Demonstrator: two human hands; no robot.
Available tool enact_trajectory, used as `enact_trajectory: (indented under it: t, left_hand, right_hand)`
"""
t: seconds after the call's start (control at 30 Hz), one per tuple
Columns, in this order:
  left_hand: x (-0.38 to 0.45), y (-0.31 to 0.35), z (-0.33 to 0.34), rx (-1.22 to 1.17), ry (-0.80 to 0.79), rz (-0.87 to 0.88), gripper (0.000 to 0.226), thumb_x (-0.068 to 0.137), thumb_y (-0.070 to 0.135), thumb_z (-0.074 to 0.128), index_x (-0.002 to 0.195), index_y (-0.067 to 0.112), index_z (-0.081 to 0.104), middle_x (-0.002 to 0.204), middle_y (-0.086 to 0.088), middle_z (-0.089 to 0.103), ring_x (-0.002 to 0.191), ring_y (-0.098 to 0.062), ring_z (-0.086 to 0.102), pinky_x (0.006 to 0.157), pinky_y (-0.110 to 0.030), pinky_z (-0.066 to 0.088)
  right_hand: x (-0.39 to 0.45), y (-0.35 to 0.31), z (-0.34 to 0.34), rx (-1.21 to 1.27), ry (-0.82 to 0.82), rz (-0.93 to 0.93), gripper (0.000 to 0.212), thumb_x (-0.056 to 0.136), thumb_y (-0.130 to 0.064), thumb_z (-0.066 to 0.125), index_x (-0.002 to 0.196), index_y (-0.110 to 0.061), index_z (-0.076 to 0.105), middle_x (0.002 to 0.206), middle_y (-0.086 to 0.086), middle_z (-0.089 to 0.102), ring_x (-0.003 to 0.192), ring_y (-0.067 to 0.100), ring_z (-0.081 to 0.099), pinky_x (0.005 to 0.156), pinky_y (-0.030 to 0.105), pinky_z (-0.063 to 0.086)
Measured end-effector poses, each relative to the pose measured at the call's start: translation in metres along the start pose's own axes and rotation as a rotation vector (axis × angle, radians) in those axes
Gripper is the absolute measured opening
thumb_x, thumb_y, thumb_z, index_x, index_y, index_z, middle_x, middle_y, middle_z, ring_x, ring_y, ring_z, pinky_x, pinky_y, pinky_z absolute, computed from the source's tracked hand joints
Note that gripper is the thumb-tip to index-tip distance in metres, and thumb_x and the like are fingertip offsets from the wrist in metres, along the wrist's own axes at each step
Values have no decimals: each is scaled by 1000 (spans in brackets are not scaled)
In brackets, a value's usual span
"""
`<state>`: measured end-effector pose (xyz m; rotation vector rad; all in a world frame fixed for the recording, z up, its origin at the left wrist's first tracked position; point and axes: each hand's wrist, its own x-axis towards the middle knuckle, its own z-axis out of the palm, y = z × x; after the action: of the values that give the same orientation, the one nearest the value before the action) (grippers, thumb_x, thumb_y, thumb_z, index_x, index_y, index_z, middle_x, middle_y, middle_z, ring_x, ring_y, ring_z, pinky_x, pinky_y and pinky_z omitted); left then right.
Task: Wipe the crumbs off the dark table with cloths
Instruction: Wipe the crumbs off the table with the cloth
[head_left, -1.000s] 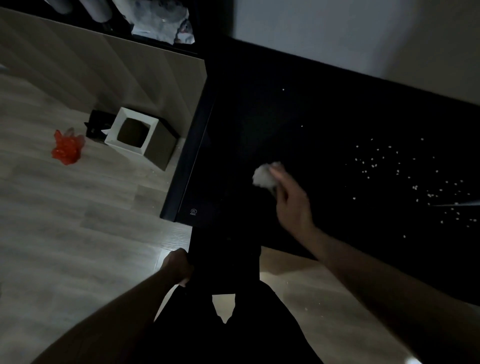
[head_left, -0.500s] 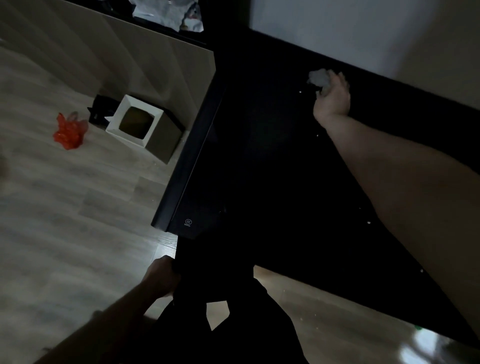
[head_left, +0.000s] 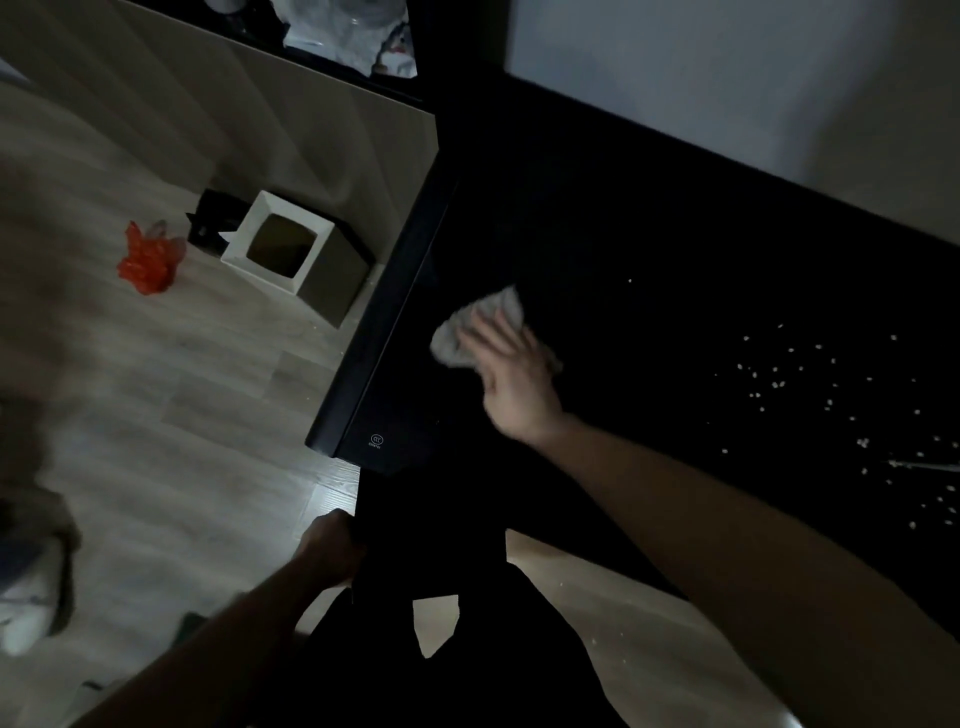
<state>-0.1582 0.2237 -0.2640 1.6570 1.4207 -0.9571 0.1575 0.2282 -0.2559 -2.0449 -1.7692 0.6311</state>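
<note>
The dark table (head_left: 649, 218) fills the right half of the head view. My right hand (head_left: 511, 371) presses a crumpled pale cloth (head_left: 470, 330) flat on the table near its left edge, fingers spread over it. White crumbs (head_left: 789, 379) lie scattered over the right part of the table, well apart from the cloth. A single crumb (head_left: 629, 281) sits farther back. My left hand (head_left: 332, 551) is closed on a dark cloth (head_left: 395, 525) that hangs off the table's near corner.
On the wooden floor to the left stand a white-rimmed square bin (head_left: 296, 260), a small black box (head_left: 210, 228) and a crumpled red bag (head_left: 150, 257). The wall (head_left: 727, 78) runs behind the table. A few crumbs lie on the floor (head_left: 592, 639) below.
My right hand has swept the pale cloth from the table's far edge back toward me and to the left edge. The left hand keeps its hold at the near corner.
</note>
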Motion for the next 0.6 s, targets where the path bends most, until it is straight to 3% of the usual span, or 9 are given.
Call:
enact_trajectory:
  t: [0.1, 0.17, 0.27, 0.37, 0.47, 0.53, 0.6]
  left_hand:
    - [-7, 2, 3, 25, 9, 2, 16, 86, 19, 56, 73, 10, 61, 93, -16, 74, 89, -30, 71, 63, -28, 45]
    - [-10, 4, 6, 45, 12, 1, 19, 88, 20, 56, 86, 6, 68, 98, -15, 74, 92, -30, 71, 68, -30, 51]
    - [-13, 5, 10, 51, 12, 3, 28, 89, 23, 57, 101, 3, 71, 103, -14, 74, 96, -29, 71, 72, -30, 52]
    - [-17, 7, 14, 59, -10, 18, 30, 89, 25, 54, 98, 2, 71, 101, -13, 74, 93, -27, 71, 65, -26, 45]
    - [-19, 10, 19, 57, -22, 40, 28, 88, 27, 53, 90, 5, 71, 100, -12, 73, 94, -27, 71, 66, -25, 44]
    - [-23, 13, 22, 75, -13, 42, 25, 86, 26, 55, 65, 14, 59, 87, -9, 71, 86, -26, 69, 64, -25, 43]
    - [-28, 17, 26, 56, 15, 31, 32, 85, 24, 57, 56, 18, 44, 73, -4, 60, 76, -25, 65, 62, -26, 42]
  right_hand:
    - [-62, -34, 33, 101, -96, -88, 56, 92, -8, 48, 146, -23, 55, 162, 0, 43, 155, 24, 30, 117, 47, 30]
    - [-99, -52, 51, 161, -186, -138, 62, 87, -4, 48, 144, -26, 55, 161, -4, 43, 156, 19, 26, 119, 47, 29]
    - [-137, -68, 49, 319, -230, -144, 57, 88, -2, 47, 140, -21, 61, 155, -1, 51, 150, 5, 29, 122, 37, 30]
    - [-155, -65, 21, 526, -106, -6, 53, 92, 9, 50, 137, -15, 65, 147, -3, 58, 142, 0, 44, 121, 23, 32]
    - [-140, -37, -19, 584, 106, 152, 48, 98, 5, 42, 140, -11, 61, 149, 1, 57, 144, 9, 47, 122, 29, 33]
    - [-117, -7, -48, 511, 256, 218, 45, 101, -1, 39, 140, -7, 60, 149, 6, 56, 144, 12, 46, 123, 28, 32]
    - [-89, 30, -77, 418, 373, 283, 47, 100, 1, 38, 142, -8, 58, 151, 10, 54, 143, 13, 45, 122, 22, 30]
